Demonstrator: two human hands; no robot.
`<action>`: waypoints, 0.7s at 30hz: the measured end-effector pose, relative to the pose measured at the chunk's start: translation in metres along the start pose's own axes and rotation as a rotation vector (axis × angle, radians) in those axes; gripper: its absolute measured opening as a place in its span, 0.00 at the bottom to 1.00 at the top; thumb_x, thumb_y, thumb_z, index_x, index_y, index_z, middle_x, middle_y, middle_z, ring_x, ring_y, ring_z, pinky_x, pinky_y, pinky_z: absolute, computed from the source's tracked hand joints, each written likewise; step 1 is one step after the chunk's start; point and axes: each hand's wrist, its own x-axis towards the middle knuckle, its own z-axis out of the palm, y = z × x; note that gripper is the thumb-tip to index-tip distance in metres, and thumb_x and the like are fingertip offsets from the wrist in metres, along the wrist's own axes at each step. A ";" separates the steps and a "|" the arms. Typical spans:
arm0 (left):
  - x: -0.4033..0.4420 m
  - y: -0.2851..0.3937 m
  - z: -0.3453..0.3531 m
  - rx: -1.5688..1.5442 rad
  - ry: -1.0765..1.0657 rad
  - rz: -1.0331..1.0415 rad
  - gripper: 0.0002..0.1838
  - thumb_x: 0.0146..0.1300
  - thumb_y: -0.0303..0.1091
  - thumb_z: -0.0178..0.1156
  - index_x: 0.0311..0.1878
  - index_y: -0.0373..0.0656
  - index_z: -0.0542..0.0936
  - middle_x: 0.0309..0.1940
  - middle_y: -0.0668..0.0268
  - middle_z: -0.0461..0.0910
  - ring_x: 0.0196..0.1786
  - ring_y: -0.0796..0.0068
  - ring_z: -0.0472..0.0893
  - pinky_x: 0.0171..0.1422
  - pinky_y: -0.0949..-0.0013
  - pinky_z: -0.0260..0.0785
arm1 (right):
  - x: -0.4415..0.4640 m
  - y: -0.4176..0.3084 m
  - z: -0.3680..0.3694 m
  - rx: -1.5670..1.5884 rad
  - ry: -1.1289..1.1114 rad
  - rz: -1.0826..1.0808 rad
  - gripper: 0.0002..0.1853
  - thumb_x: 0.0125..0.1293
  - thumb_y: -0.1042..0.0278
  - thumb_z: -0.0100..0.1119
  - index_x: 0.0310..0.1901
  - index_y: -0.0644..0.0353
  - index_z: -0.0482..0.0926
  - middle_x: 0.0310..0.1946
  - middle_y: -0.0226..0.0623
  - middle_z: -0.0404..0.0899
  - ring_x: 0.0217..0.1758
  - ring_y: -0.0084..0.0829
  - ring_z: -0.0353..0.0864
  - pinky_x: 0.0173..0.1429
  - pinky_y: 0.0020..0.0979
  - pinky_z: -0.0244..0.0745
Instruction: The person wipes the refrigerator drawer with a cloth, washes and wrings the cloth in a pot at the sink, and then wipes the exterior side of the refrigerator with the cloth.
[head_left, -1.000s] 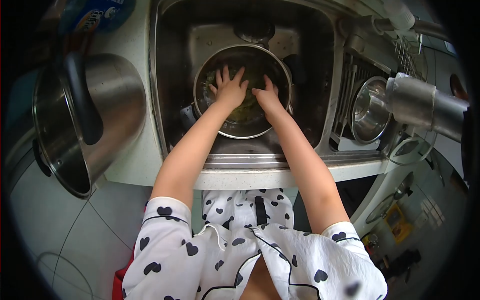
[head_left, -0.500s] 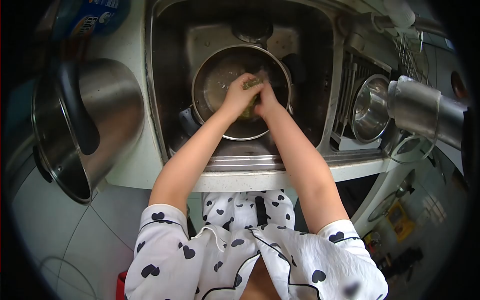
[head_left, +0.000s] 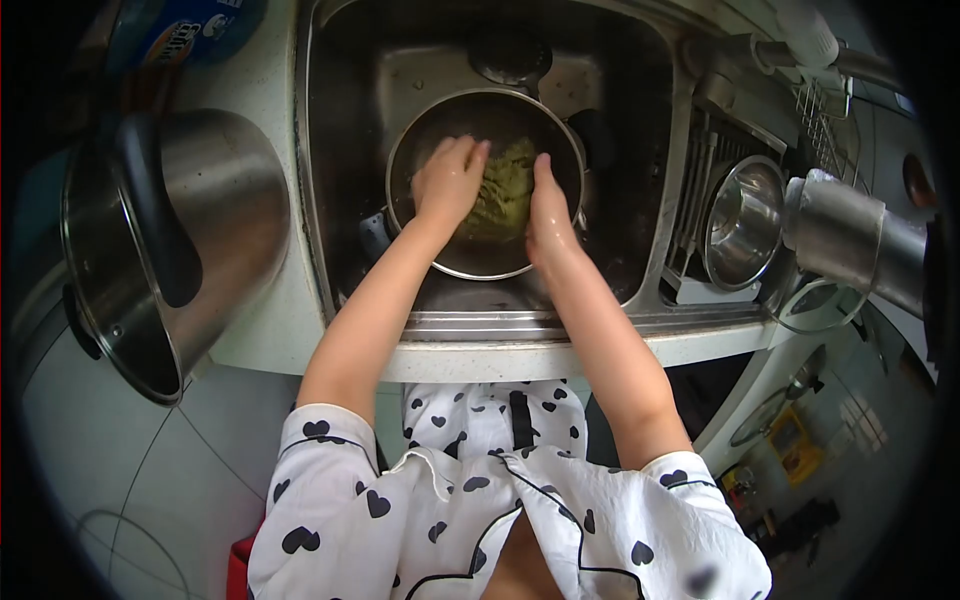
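Observation:
A round metal pot [head_left: 420, 251] with dark handles stands in the sink. In it lies a wet, yellowish-green clump of what looks like leafy greens [head_left: 503, 192]; the exact kind cannot be made out. My left hand [head_left: 450, 178] is over the pot at the clump's left side, fingers extended and slightly curled. On the other side, my right hand [head_left: 547, 210] is held flat and edge-on, wet, with its fingers straight. Neither hand is closed round the greens. Whether the left fingertips touch them is hard to tell.
The steel sink [head_left: 625, 200] surrounds the pot, with a drain [head_left: 508, 62] behind it. A large steel pot [head_left: 225, 200] lies tilted on the left counter. At right are a metal bowl [head_left: 742, 222] and a cylindrical metal container [head_left: 850, 232]. A blue-labelled bottle [head_left: 190, 30] is top left.
Both hands were pressed together round the green clump. They have moved apart, left hand to the left and right hand to the right, and the clump now lies released and spread in the pot.

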 end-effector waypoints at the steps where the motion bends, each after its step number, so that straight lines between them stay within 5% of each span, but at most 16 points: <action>1: 0.001 -0.008 0.006 0.020 0.057 -0.071 0.16 0.69 0.47 0.51 0.40 0.46 0.80 0.44 0.56 0.77 0.49 0.50 0.76 0.49 0.52 0.69 | -0.002 -0.006 -0.002 -0.199 0.112 0.045 0.33 0.72 0.46 0.45 0.67 0.65 0.59 0.63 0.47 0.67 0.68 0.40 0.64 0.71 0.37 0.56; 3: 0.004 -0.021 0.016 0.077 0.081 -0.171 0.14 0.67 0.44 0.54 0.49 0.49 0.80 0.54 0.56 0.71 0.61 0.50 0.68 0.59 0.52 0.65 | -0.003 -0.005 -0.005 -0.370 0.228 0.038 0.37 0.71 0.45 0.48 0.71 0.62 0.53 0.68 0.50 0.59 0.72 0.43 0.58 0.73 0.38 0.53; 5: 0.001 -0.035 0.043 0.252 0.077 -0.020 0.16 0.65 0.43 0.56 0.54 0.50 0.79 0.54 0.57 0.70 0.61 0.52 0.68 0.60 0.53 0.65 | 0.001 0.002 -0.010 -0.456 0.278 0.041 0.41 0.69 0.48 0.51 0.75 0.57 0.45 0.73 0.52 0.47 0.75 0.45 0.52 0.74 0.38 0.50; 7: -0.003 -0.035 0.045 0.417 -0.068 0.146 0.24 0.60 0.40 0.61 0.61 0.54 0.75 0.56 0.59 0.70 0.61 0.53 0.68 0.63 0.52 0.64 | 0.004 0.011 -0.008 -0.460 0.268 0.033 0.41 0.69 0.49 0.52 0.75 0.55 0.45 0.74 0.52 0.46 0.76 0.45 0.51 0.75 0.39 0.50; 12: 0.022 -0.041 0.033 0.264 -0.134 -0.132 0.21 0.55 0.45 0.66 0.53 0.52 0.79 0.54 0.57 0.74 0.59 0.51 0.71 0.61 0.51 0.65 | 0.005 0.018 0.000 -0.264 0.321 0.134 0.42 0.69 0.46 0.53 0.76 0.51 0.43 0.75 0.48 0.43 0.75 0.45 0.51 0.72 0.46 0.57; 14: 0.018 -0.030 0.028 0.359 -0.319 -0.134 0.21 0.54 0.46 0.67 0.50 0.50 0.80 0.51 0.57 0.75 0.59 0.50 0.71 0.59 0.54 0.66 | 0.009 0.017 0.001 0.080 0.212 0.247 0.40 0.68 0.43 0.54 0.73 0.54 0.50 0.72 0.47 0.50 0.72 0.46 0.58 0.68 0.48 0.63; 18: -0.034 0.028 -0.017 -0.277 -0.323 0.041 0.14 0.51 0.33 0.65 0.30 0.37 0.70 0.33 0.56 0.70 0.38 0.58 0.73 0.43 0.63 0.65 | 0.004 0.002 -0.002 0.501 -0.173 0.501 0.35 0.66 0.38 0.55 0.63 0.61 0.65 0.58 0.45 0.71 0.58 0.46 0.74 0.57 0.48 0.74; 19: -0.047 0.042 -0.032 -0.375 -0.385 0.104 0.14 0.51 0.30 0.64 0.30 0.38 0.67 0.31 0.58 0.68 0.36 0.61 0.71 0.42 0.65 0.64 | 0.017 0.011 -0.007 0.481 -0.106 0.456 0.28 0.67 0.41 0.55 0.51 0.62 0.72 0.42 0.43 0.79 0.45 0.43 0.79 0.52 0.45 0.76; 21: -0.063 0.058 -0.056 -0.456 -0.481 0.145 0.14 0.55 0.28 0.63 0.29 0.40 0.65 0.29 0.63 0.67 0.35 0.72 0.69 0.42 0.70 0.63 | 0.000 -0.006 -0.001 0.339 -0.039 0.563 0.17 0.69 0.54 0.54 0.45 0.62 0.74 0.39 0.43 0.79 0.41 0.40 0.80 0.49 0.41 0.77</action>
